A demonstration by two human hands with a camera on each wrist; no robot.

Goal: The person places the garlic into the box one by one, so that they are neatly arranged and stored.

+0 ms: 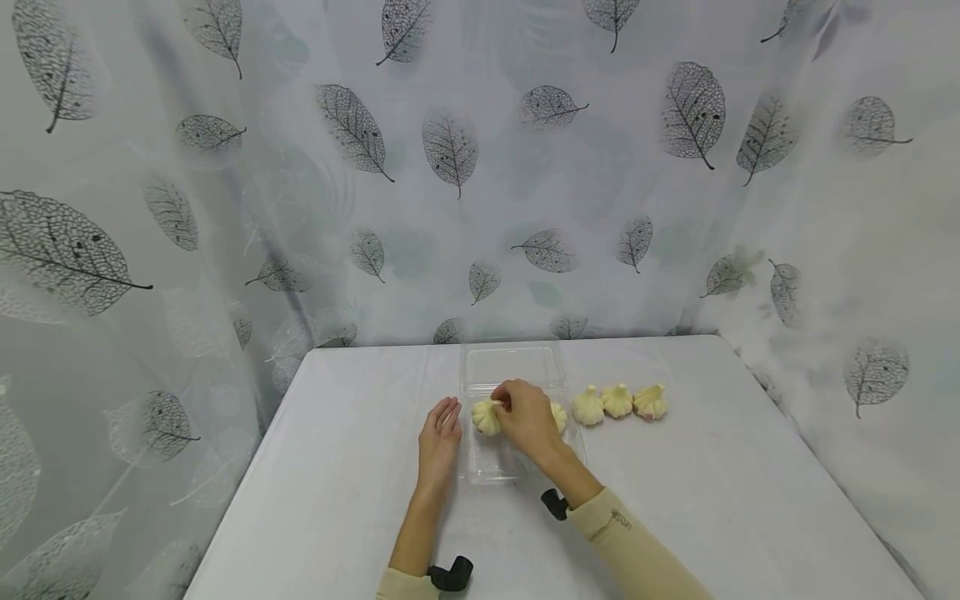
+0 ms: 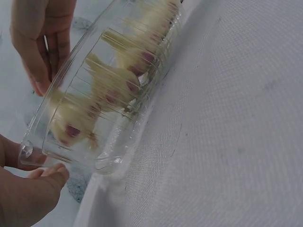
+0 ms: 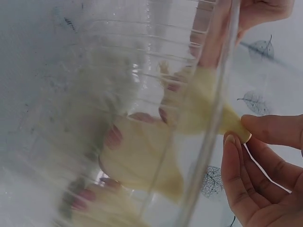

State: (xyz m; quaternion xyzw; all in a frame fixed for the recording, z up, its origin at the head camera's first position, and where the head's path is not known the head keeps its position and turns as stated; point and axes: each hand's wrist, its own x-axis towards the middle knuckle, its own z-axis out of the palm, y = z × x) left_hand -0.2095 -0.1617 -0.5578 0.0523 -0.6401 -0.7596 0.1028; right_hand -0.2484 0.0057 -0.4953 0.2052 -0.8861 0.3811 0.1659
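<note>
A clear plastic container [image 1: 491, 471] lies on the table with its lid [image 1: 510, 360] folded back on the far side. Several pale garlic bulbs sit inside it in a row. My right hand [image 1: 527, 419] reaches over the container and pinches the stem of the leftmost garlic bulb [image 1: 486, 419] between thumb and fingertips; the right wrist view shows this bulb [image 3: 201, 101] behind the clear wall. Along the container's left side rests my left hand [image 1: 438, 446], its fingers nearly straight. In the left wrist view that hand [image 2: 28, 191] is beside the container corner.
Three more garlic bulbs [image 1: 617, 401] stand in a row on the white table [image 1: 352, 467], just right of the container. Behind the table hangs a pale curtain [image 1: 487, 225] with leaf prints. Both wrists wear a black mount [image 1: 452, 574].
</note>
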